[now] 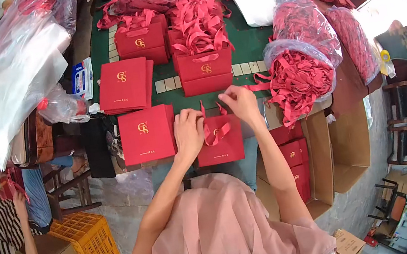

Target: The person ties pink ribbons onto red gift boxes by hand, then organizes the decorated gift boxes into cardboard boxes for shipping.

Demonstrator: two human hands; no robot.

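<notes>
A red paper gift bag point(221, 150) lies flat at the table's front edge, directly before me. Its red ribbon handle point(218, 133) loops across the front, and two ribbon ends stick up past the top edge. My left hand point(189, 131) is at the bag's upper left side, fingers curled and pinched by the left ribbon end. At the upper right, my right hand point(242, 103) pinches with thumb and forefinger at the other end; the exact contact is small. Left of the bag lies a stack of red bags with gold lettering point(146, 135), close to my left hand.
Behind are another flat stack point(125, 85) and upright bags with ribbon handles point(206, 72). A plastic sack of red ribbons point(301, 79) stands at right, above a cardboard box point(320, 162) holding red bags. A plastic bottle point(61, 106) lies left. A person in stripes point(7, 227) sits lower left.
</notes>
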